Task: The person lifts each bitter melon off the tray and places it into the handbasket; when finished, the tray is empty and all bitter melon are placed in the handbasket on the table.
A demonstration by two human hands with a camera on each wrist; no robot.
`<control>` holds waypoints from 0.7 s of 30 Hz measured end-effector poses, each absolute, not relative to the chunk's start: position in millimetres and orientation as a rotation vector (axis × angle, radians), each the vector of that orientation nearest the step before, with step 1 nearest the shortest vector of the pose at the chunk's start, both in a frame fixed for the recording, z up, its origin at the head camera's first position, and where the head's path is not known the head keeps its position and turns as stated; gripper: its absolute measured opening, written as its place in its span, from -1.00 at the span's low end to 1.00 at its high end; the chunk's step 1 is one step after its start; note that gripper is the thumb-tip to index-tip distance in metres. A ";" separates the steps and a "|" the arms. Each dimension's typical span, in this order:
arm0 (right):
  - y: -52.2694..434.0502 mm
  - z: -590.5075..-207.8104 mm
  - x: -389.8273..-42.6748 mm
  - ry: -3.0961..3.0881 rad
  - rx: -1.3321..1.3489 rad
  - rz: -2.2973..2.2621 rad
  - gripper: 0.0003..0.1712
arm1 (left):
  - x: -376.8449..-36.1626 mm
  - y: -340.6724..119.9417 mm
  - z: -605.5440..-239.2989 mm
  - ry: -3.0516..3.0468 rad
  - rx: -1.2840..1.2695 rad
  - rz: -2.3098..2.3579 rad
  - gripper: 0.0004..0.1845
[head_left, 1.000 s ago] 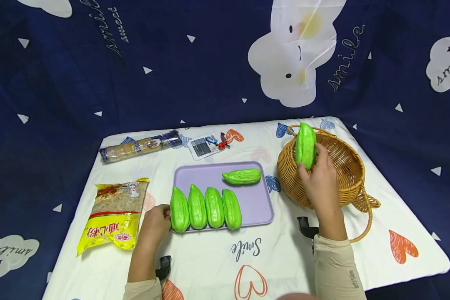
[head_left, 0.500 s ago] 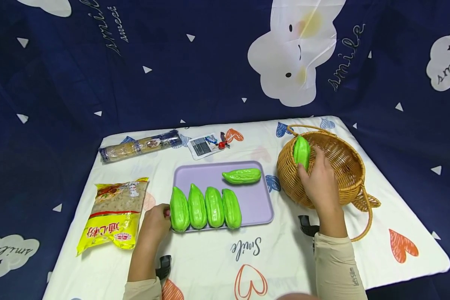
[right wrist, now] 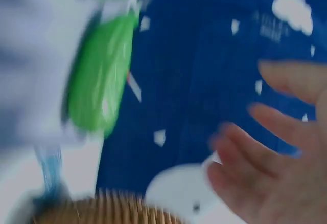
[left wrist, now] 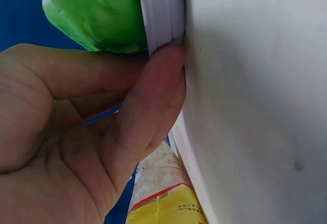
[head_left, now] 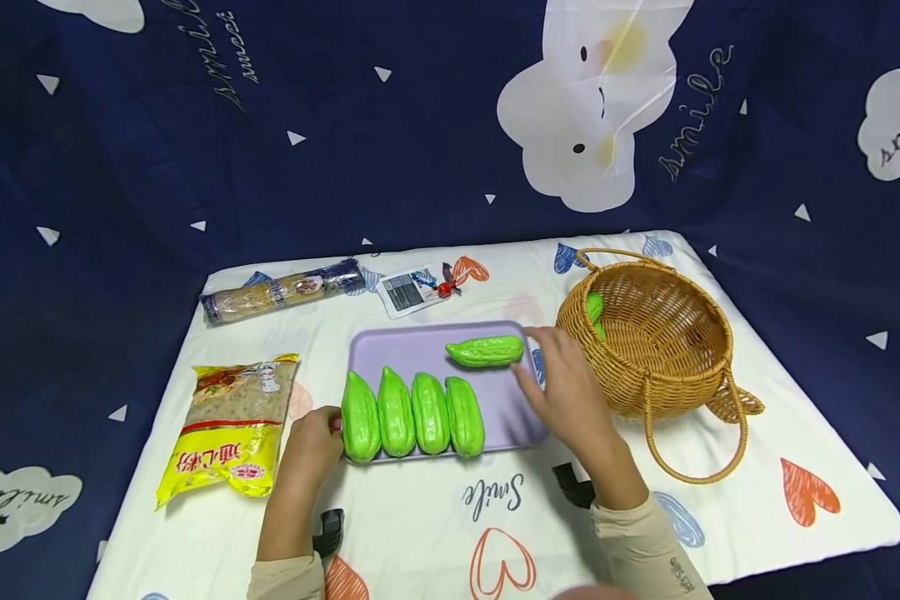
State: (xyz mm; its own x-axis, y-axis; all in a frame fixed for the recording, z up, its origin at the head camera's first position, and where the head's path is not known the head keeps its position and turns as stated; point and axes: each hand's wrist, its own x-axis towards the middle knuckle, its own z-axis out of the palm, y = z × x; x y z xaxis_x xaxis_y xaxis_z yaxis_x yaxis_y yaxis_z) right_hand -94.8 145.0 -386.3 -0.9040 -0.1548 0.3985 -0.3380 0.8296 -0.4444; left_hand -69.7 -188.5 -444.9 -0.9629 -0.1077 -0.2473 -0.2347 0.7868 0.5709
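Note:
A shallow lilac tray [head_left: 510,417] bears several green bitter melons. A row of them [head_left: 395,412] stands along the near left side, and a single bitter melon [head_left: 485,352] lies crosswise at the back right. My left hand [head_left: 313,446] pinches the tray's left rim, thumb against its outer wall in the left wrist view. My right hand [head_left: 570,392] is over the tray's right edge, fingers spread and holding nothing, close to the single bitter melon's right end. Inside the wicker basket [head_left: 607,383], another bitter melon [head_left: 595,312] is mostly hidden by the wall.
A yellow bag of pasta [head_left: 228,429] lies left of the tray. Behind it are a wrapped noodle pack [head_left: 281,292], a white sachet [head_left: 405,293] and a red-wrapped candy [head_left: 445,288]. The basket's handle [head_left: 697,479] hangs over its near side onto the tablecloth.
My right hand lowered a bitter melon into the basket, let it go, and moved left to the tray. The left hand has stayed at the tray's rim.

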 end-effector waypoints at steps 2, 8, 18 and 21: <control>129.6 -392.8 -87.9 -2.796 0.470 0.705 -0.36 | -69.8 -188.9 -445.1 2.770 -0.275 0.927 -0.67; 99.6 -415.1 -75.1 -3.043 0.667 0.664 -0.27 | -70.0 -189.6 -445.8 2.777 -0.276 0.916 -0.67; 91.3 -429.6 -71.7 -3.127 0.687 0.749 -0.28 | -69.6 -189.8 -445.2 2.806 -0.270 0.909 -0.69; 92.3 -429.4 -71.1 -3.134 0.667 0.814 -0.30 | -69.4 -189.4 -445.7 2.796 -0.274 0.908 -0.68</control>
